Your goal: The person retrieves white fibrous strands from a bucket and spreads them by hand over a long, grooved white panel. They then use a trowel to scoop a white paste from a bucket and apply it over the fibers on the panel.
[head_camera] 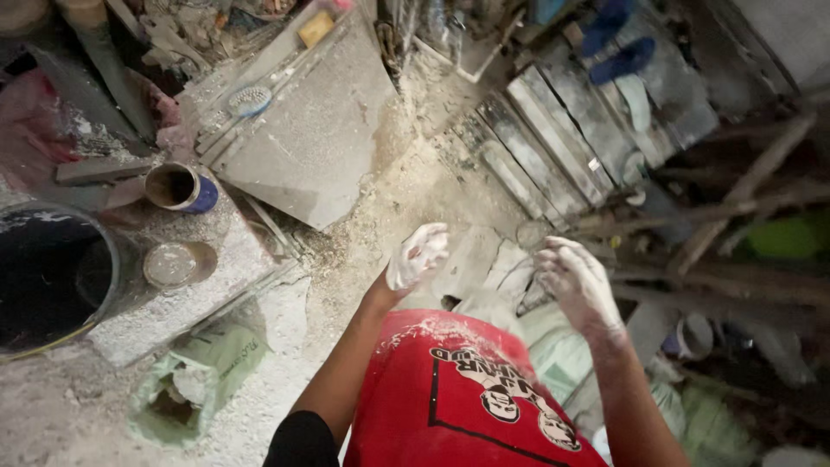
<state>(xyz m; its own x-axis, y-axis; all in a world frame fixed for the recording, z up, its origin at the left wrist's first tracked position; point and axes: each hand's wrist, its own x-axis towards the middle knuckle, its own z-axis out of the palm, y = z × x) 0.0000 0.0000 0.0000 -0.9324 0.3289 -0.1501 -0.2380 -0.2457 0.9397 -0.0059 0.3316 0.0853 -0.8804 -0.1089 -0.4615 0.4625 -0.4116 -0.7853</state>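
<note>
The white powder (pixel 399 177) cakes both hands to the wrist and also lies as a pale drift on the ground just beyond the left hand (pixel 418 255). That hand is loosely curled, fingers bent in toward the palm. No object shows in it, though I cannot tell whether a pinch of powder sits inside the curl. The right hand (pixel 579 285) is open, fingers spread and drooping, holding nothing. The two hands are apart, not touching, raised in front of the red shirt (pixel 450 389).

The step looks like shedding or working the powder between the hands. It would go best with the hands kept low and out from the shirt, brought together gently so the dust falls onto the drift rather than the cloth.

Beneath the right hand lie pale sacks (pixel 553 350). Beyond it, grey boards (pixel 553 147) lie side by side, with blue sandals (pixel 618 52) further off. On its outer side is a tangle of wooden poles (pixel 743 199). Beyond the left hand, a large grey slab (pixel 311 130) leans. On that hand's outer side stand a blue can (pixel 181 188) and a round tin (pixel 177 264) on a dusty block, with a black drum (pixel 52 272) past them. Nearer the body lies a green sack (pixel 194 380).
</note>
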